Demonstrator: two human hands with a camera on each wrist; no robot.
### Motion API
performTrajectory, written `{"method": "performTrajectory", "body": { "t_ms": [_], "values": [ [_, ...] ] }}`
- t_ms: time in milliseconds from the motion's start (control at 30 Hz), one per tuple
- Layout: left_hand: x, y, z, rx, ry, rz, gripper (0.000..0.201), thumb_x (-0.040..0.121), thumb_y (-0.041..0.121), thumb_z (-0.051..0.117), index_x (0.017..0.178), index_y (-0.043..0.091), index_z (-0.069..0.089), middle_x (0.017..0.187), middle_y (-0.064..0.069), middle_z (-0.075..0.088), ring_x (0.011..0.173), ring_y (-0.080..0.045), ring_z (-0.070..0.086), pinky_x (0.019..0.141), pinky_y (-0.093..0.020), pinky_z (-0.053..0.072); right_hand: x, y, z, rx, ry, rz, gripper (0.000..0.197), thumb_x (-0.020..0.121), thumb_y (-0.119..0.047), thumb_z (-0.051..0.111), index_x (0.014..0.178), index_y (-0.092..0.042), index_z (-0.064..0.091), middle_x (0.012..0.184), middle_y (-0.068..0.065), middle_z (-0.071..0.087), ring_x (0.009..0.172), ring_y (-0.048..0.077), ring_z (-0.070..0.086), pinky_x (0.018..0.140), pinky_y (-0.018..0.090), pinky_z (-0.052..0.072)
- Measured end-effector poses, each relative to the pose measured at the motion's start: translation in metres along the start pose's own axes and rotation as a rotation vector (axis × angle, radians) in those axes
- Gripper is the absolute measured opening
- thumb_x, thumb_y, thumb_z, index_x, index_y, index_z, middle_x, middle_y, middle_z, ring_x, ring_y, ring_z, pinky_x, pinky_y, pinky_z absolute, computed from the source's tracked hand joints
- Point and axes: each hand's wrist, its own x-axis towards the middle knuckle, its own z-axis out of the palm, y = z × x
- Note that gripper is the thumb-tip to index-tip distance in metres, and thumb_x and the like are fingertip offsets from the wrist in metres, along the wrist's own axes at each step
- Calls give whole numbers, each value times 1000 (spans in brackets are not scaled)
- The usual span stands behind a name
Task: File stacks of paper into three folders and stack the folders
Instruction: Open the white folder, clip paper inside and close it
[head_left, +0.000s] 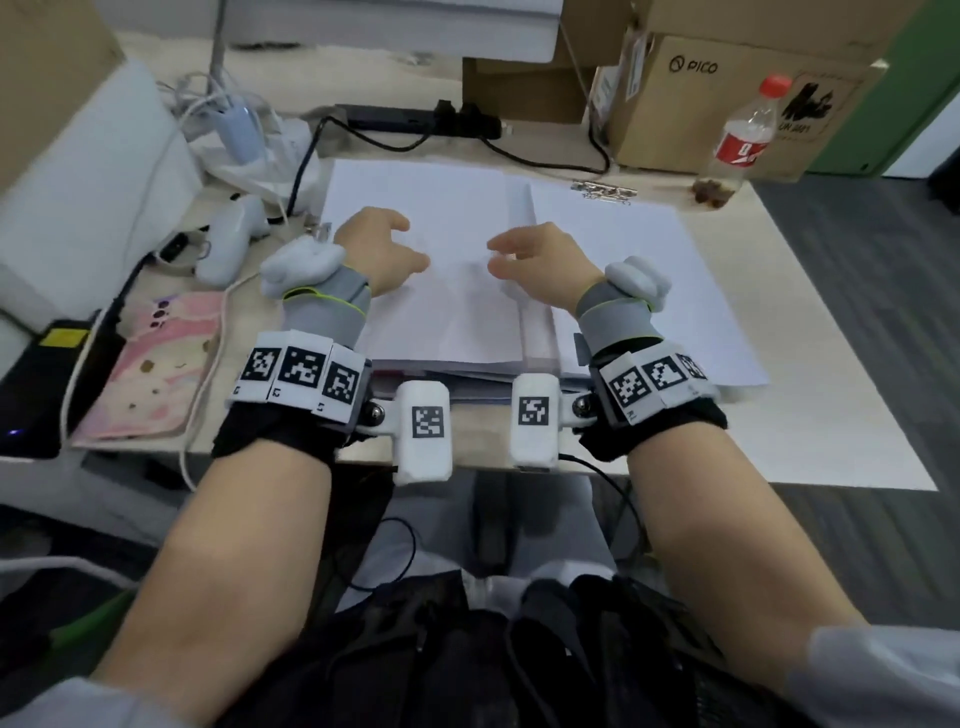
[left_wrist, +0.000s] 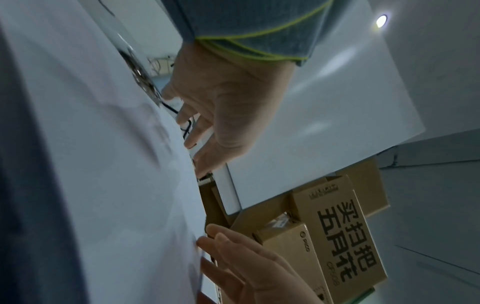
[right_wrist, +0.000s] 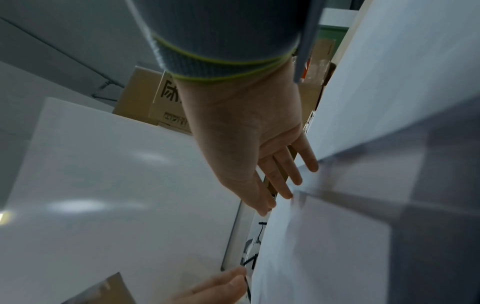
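A thick stack of white paper (head_left: 441, 291) lies in the middle of the desk on what looks like an open folder, whose pale spine (head_left: 525, 291) runs down the stack's right side. More sheets or folders (head_left: 467, 375) show beneath its near edge. My left hand (head_left: 395, 244) rests on the stack's upper left and my right hand (head_left: 511, 254) on its middle, a short gap between them. In the left wrist view the fingers of the left hand (left_wrist: 202, 127) lie straight against the paper (left_wrist: 91, 144). The right hand (right_wrist: 280, 179) touches the paper (right_wrist: 324, 246) the same way. Neither hand grips anything.
A large white sheet (head_left: 753, 338) spreads to the right, past the desk edge. Binder clips (head_left: 602, 189), a red-labelled bottle (head_left: 743, 140) and cardboard boxes (head_left: 727, 104) stand behind. On the left lie a pink notebook (head_left: 150, 364), a white controller (head_left: 228, 244), cables and a power strip (head_left: 415, 120).
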Motion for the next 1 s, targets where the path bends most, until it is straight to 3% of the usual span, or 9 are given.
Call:
{"method": "performTrajectory", "body": {
  "t_ms": [100,167,233,300,433,567,700,867,1000],
  "values": [
    [0,-23,-8,101,99,-57,56,83,24,64,135,11,47,139,-17,48,126,-35,47,105,-40,40,-3,-6,10,-109,-29,48,45,90,-24,59,132,-9,53,138,7,52,126,21,48,97,23,37],
    [-6,-37,-16,164,145,-102,46,83,23,61,125,6,54,127,-18,56,116,-38,53,94,-38,44,-5,-10,18,-155,-38,89,50,89,-24,60,131,2,51,138,15,52,127,29,49,104,32,38],
    [-12,-53,-23,141,155,-186,47,83,24,59,127,9,53,130,-16,56,116,-37,54,91,-36,42,-7,-15,24,-186,-58,116,53,89,-28,61,129,4,50,134,17,53,123,31,51,100,33,41],
    [-18,-68,-29,20,109,-230,57,84,25,58,139,16,44,136,-9,54,123,-32,51,101,-35,42,-8,-20,30,-212,-77,132,53,89,-33,60,128,0,48,132,13,53,118,28,51,89,28,40],
    [-31,-74,-41,-239,228,-218,27,82,16,62,107,7,66,94,-10,65,104,-29,62,78,-27,43,-13,-28,39,-281,-116,137,66,87,-45,60,133,-2,42,138,14,45,128,29,41,99,33,37],
    [-45,-58,-57,-669,247,-126,11,83,7,59,87,12,69,75,-5,63,73,-19,58,60,-20,47,-21,-33,36,-217,-156,112,46,83,-55,60,91,-11,53,97,2,53,100,24,47,67,22,38],
    [-56,-34,-66,-976,190,-6,13,90,11,54,88,13,67,68,3,66,58,-10,63,54,-22,51,-29,-31,26,-21,-170,19,76,82,-57,60,137,-9,42,139,4,44,129,21,41,99,28,33],
    [-61,0,-56,-1108,-9,209,21,98,18,46,109,12,63,96,1,68,74,-15,70,72,-28,58,-37,-23,11,192,-272,-95,94,78,-47,68,152,-22,15,159,-5,15,146,14,15,116,29,17],
    [-68,31,-44,-1087,-154,370,28,100,13,39,122,15,57,123,-4,62,104,-22,67,76,-32,58,-45,-20,4,295,-211,-133,113,61,-64,76,150,-30,16,155,-6,28,141,13,29,117,40,26]
  ]
}}
